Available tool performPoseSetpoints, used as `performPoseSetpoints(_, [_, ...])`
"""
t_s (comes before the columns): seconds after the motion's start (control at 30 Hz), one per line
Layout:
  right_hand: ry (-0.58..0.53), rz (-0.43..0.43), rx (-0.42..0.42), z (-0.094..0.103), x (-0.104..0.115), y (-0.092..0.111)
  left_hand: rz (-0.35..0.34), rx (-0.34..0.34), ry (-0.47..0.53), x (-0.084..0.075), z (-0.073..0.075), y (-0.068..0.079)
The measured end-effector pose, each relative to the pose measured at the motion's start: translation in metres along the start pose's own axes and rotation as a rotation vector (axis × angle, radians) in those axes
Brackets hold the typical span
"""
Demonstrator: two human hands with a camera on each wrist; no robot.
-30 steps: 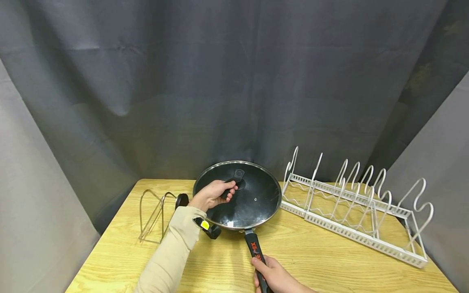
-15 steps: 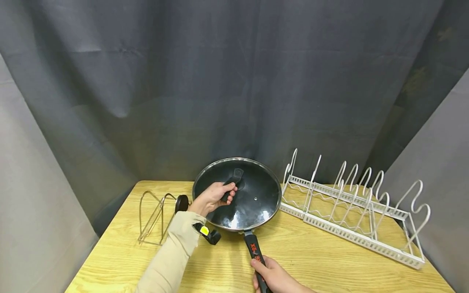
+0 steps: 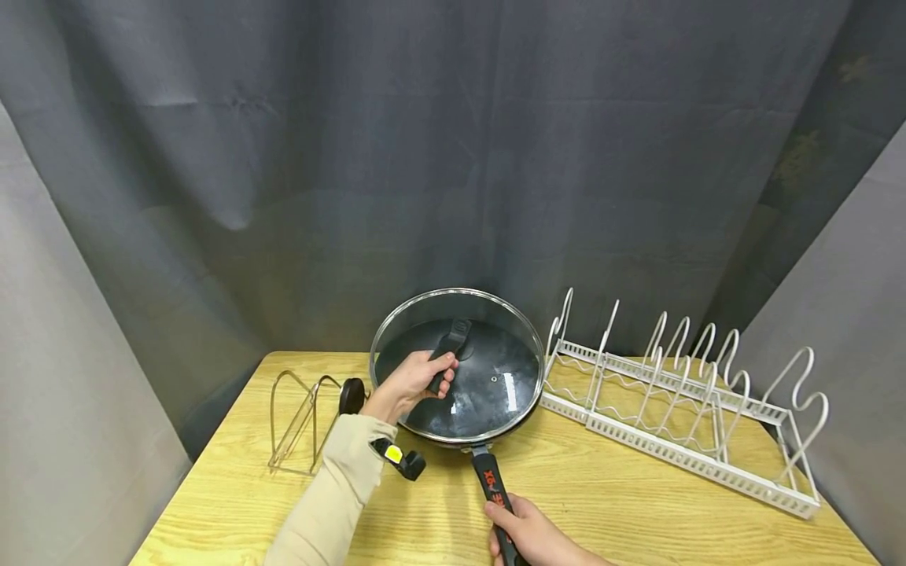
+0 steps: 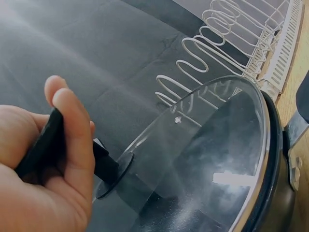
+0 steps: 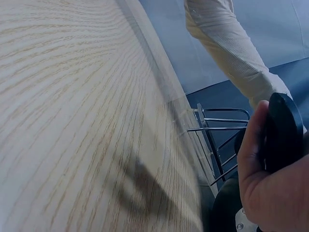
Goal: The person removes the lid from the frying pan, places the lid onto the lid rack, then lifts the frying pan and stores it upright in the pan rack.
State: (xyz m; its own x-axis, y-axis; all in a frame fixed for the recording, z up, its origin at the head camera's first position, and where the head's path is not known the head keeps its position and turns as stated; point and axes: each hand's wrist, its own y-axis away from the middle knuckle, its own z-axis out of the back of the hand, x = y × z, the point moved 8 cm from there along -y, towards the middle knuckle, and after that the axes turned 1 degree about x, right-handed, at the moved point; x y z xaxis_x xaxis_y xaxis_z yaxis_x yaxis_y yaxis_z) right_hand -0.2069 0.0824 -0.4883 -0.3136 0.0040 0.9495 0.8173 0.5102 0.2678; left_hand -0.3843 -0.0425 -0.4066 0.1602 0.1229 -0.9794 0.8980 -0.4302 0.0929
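Observation:
In the head view my left hand (image 3: 418, 376) grips the black handle (image 3: 456, 334) of a round glass lid (image 3: 488, 417) with a metal rim. The lid tilts, its far edge raised above a dark frying pan (image 4: 277, 208) and its near edge low over the pan's near side. My right hand (image 3: 529, 534) holds the pan by its long black handle (image 3: 488, 474), which carries red lettering and points toward me. Through the glass, the pan's dark inside shows. From the right wrist view, fingers curl round the pan handle (image 5: 282, 130).
A white rack (image 3: 701, 467) with several wavy upright dividers stands to the right, close to the pan. On the left is a small metal wire stand (image 3: 314, 432), beside my left forearm. Both are on the wooden table (image 3: 212, 503), with a grey curtain (image 3: 453, 157) behind.
My left hand has tilted the lid up: its far rim has risen off the pan, leaving a gap at the back. My right hand stays on the pan handle.

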Motion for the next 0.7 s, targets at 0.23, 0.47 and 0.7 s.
performPoseSetpoints(0.23, [0.030,-0.001,-0.008,0.002,-0.001,0.000,-0.077,0.011,-0.046,-0.012,-0.005,0.009])
performPoseSetpoints(0.47, [0.126,0.003,-0.035,0.009,-0.001,-0.001,-0.160,0.044,-0.103,-0.025,-0.009,0.018])
performPoseSetpoints(0.7, [0.302,0.042,-0.068,0.014,0.005,-0.002,-0.235,0.037,-0.162,-0.042,-0.014,0.030])
